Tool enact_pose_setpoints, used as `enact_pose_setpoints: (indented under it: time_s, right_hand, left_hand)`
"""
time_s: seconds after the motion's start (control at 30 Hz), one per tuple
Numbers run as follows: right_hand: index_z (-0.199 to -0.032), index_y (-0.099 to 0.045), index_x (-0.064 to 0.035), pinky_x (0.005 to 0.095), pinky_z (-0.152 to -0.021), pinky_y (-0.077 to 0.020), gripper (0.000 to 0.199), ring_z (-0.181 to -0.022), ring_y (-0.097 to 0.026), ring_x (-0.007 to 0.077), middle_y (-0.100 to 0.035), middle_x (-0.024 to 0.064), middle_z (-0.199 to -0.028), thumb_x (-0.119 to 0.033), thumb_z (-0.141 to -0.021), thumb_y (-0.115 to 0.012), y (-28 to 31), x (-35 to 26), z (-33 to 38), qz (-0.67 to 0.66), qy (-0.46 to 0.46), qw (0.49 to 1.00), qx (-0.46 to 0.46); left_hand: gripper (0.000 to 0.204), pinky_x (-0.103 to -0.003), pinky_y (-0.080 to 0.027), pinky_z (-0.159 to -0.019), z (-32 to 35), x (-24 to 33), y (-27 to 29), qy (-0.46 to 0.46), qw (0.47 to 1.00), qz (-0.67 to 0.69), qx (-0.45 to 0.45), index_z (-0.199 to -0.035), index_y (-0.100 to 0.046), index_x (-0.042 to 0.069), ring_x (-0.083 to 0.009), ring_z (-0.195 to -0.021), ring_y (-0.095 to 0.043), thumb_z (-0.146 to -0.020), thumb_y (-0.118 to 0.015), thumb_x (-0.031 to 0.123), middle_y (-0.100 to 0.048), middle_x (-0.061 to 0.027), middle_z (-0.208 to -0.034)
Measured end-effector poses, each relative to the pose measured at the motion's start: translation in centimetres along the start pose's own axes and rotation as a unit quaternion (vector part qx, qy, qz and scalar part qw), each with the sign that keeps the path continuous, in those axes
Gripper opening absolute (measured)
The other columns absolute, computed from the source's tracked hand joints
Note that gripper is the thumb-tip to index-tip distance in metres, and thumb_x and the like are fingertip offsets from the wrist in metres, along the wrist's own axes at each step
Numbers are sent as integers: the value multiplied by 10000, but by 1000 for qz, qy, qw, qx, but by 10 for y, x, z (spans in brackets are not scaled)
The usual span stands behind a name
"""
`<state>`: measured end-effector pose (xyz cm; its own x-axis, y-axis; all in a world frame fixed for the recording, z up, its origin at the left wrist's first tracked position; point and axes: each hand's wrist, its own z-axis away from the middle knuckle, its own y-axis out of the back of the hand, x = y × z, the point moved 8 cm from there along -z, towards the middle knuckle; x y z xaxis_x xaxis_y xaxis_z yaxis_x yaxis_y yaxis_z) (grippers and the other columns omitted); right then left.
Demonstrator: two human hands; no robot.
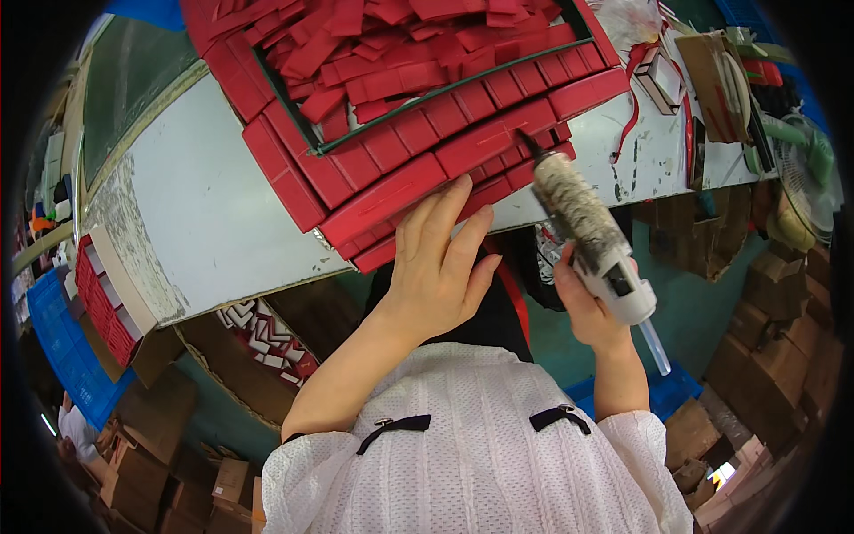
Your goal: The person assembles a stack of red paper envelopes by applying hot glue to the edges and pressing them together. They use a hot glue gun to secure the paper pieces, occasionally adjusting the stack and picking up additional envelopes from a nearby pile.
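My right hand grips a hot glue gun with a mottled, worn barrel. Its dark nozzle points up and left, at the face of a long red strip on a block of small red boxes. A clear glue stick pokes out of the gun's back end. My left hand lies with fingers stretched out and apart against the near side of the red boxes. A thin line, perhaps glue, shows on the strip near the nozzle. Whether the nozzle touches the strip I cannot tell.
A green-edged tray heaped with red pieces sits on the boxes. The worn white table ends just before my body. At right lie a small white-and-dark box and red ribbon. Cartons are stacked below.
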<state>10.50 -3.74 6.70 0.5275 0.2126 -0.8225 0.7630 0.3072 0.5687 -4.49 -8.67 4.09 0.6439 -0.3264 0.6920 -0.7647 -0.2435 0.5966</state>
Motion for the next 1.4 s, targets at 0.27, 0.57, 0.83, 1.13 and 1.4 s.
enact_pose_setpoints:
  time_s: [0.27,0.57,0.83,1.13,1.4]
  right_hand:
    - [-1130,-492,35,333,-837,-465,450,-940,-600,246,-608,167,-1019,-53,-697,-582,12,33,5,-436,-107,893,-32]
    - [-907,-570,18,262,-605,-444,159,-671,-551,133,-585,55,-788,-9,-755,-607,40,49,-13,-192,-114,975,9]
    - [-809,-572,16,258,-541,-433,83,-586,-536,129,-564,53,-689,-17,-754,-624,55,69,-13,-211,-194,953,98]
    - [-1052,-539,17,308,-650,-481,423,-863,-623,309,-616,170,-888,-228,-713,-606,42,69,-11,-436,-159,885,-34]
    - [-838,-519,-32,333,-551,-428,323,-603,-507,240,-519,94,-679,-332,-722,-553,8,58,22,-682,-146,708,-109]
  left_hand:
    - [516,-442,-345,-929,-16,7,-20,-6,999,30,-34,-1196,-441,-10,-389,-1112,-429,-741,-655,102,-345,-257,-1342]
    - [502,-445,-350,-935,-53,16,-49,14,997,45,-61,-1195,-439,-8,-409,-1135,-415,-746,-646,80,-298,-279,-1364]
    - [497,-453,-344,-944,-52,13,-53,18,998,19,-58,-1181,-439,-17,-421,-1141,-408,-742,-652,78,-297,-292,-1356]
    - [476,-458,-350,-934,-49,13,-50,12,999,7,-51,-1155,-465,-11,-421,-1121,-426,-727,-658,68,-324,-290,-1343]
    - [360,-405,-403,-842,25,1,-25,-11,998,-19,-61,-1027,-567,25,-335,-1028,-515,-677,-650,32,-507,-179,-1183]
